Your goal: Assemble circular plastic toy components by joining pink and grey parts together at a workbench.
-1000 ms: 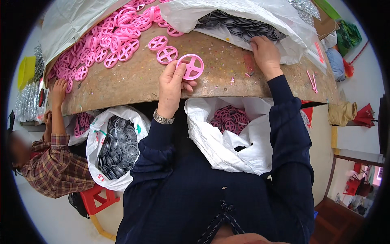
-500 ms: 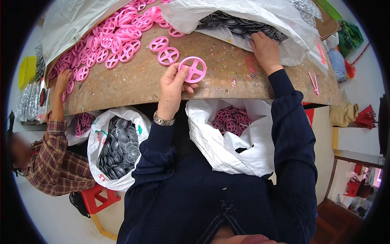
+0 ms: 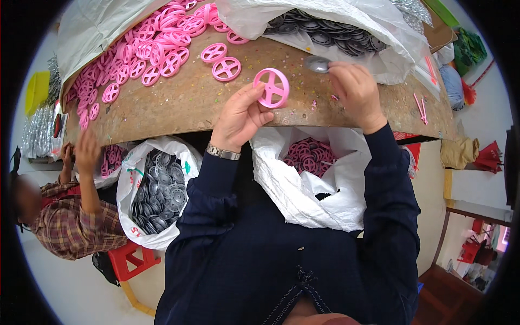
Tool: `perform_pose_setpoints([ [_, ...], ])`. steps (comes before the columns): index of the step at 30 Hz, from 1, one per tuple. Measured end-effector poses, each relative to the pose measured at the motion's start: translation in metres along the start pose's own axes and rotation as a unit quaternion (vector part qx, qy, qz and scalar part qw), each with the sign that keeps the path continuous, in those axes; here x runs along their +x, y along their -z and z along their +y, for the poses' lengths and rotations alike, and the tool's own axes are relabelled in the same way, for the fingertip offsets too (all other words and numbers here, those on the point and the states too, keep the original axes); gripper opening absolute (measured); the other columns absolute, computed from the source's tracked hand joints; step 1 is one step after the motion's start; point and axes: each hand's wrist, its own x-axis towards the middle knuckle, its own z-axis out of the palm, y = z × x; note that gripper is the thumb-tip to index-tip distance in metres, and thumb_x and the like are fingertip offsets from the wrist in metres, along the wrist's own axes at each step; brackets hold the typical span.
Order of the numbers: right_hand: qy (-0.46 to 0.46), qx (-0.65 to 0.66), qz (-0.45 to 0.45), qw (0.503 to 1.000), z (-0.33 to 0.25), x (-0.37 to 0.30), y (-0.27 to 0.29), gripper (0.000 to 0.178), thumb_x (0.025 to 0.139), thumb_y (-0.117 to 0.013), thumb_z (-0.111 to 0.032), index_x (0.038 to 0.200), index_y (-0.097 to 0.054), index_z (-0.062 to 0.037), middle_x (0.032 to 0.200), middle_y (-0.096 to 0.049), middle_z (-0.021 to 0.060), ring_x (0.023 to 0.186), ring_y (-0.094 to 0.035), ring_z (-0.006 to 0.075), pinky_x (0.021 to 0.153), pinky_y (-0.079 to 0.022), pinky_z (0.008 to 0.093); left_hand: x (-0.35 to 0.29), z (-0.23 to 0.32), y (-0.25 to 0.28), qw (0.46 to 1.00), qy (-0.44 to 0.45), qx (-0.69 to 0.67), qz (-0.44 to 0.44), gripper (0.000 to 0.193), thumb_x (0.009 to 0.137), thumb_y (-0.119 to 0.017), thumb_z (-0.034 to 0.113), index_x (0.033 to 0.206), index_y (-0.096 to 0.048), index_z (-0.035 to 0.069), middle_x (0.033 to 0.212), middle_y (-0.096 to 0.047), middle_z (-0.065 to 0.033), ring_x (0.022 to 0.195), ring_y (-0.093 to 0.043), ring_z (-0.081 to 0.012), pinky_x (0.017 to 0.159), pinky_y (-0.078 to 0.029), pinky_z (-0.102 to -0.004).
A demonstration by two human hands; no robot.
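A pink spoked plastic wheel ring (image 3: 281,97) is pinched in my left hand (image 3: 241,116), tilted up above the table's near edge. In my right hand (image 3: 355,92), between thumb and fingertips, is a round dark grey plastic disc (image 3: 317,64), held out toward the left over the wood. The two parts are apart. Two loose pink rings (image 3: 226,69) lie on the table beyond my left hand. Past my right hand, many grey discs (image 3: 346,38) spill from the mouth of a white sack (image 3: 319,11).
A large pile of pink rings (image 3: 146,51) covers the far left of the wooden table (image 3: 179,111). Below its edge stand a white sack of pink parts (image 3: 287,195) and one of grey discs (image 3: 154,200). A co-worker (image 3: 70,216) sits at left. Pink sticks (image 3: 420,108) lie at right.
My right hand has come back from the grey pile with a disc. My left hand has shifted slightly right with the pink ring. The co-worker's hand has drawn back from the pink pile.
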Motion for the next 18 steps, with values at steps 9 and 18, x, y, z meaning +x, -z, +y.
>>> perform_pose_setpoints([
  [9, -0.005, 0.166, -0.012, 0.986, -0.067, -0.011, 0.008, 0.017, 0.082, -0.067, -0.002, 0.099, -0.065, -0.0010, 0.104, -0.067, 0.0117, 0.091, -0.066, 0.0288, 0.081, -0.053, 0.0341, -0.002, -0.016, -0.023, 0.997, -0.003, 0.017, -0.069, 0.026, 0.101, -0.055, 0.021, 0.118, -0.060, 0.003, 0.102, -0.067, -0.0068, 0.087, -0.068, -0.0147, 0.068, -0.061, -0.0295],
  [18, -0.464, 0.584, -0.127, 0.654, -0.067, -0.011, 0.006, 0.023, 0.099, -0.057, -0.019, 0.114, -0.059, -0.0018, 0.097, -0.064, 0.0002, 0.085, -0.061, 0.0056, 0.074, -0.050, 0.0208, -0.022, -0.019, -0.039, 0.960, -0.088, 0.260, -0.057, 0.020, 0.101, -0.055, 0.019, 0.106, -0.061, 0.000, 0.096, -0.065, -0.0053, 0.085, -0.066, -0.0117, 0.072, -0.059, -0.0274],
])
